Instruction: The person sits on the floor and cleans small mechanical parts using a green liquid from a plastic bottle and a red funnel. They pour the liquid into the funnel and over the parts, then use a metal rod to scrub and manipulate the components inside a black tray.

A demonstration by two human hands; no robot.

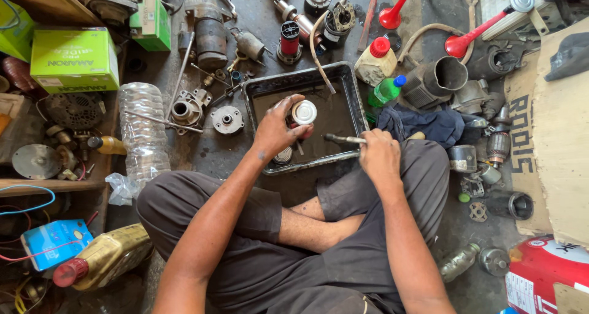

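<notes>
Part in hand: a short cylindrical metal motor part (303, 113) with a round, pale silver end cap facing up and a dark red band below it; it is held over the middle of the tray.
Tray: a shallow rectangular black metal tray (354, 93) on the floor just ahead of the crossed legs, its bottom coated with dark, oily liquid and its rim grimy.
Left hand: the left hand (277, 129) is curled around the side of the motor part, fingers wrapped on its far side and thumb near the cap, holding it above the tray.
Right hand: the right hand (379, 156) is closed in a fist around a thin dark brush-like tool (343, 139), at the tray's right edge; the tool points left toward the motor part, its tip just short of it.
Right of the tray: a crumpled dark blue cloth (429, 124), a small green plastic bottle with a blue cap (385, 91) and a cloudy white plastic bottle with a red cap (375, 62).
Left of the tray: a clear ribbed plastic bottle (144, 130) lying on its side, and a round grey cast-metal housing (227, 119).
Floor: dark, stained concrete floor (215, 154), greasy and strewn with metal parts.
</notes>
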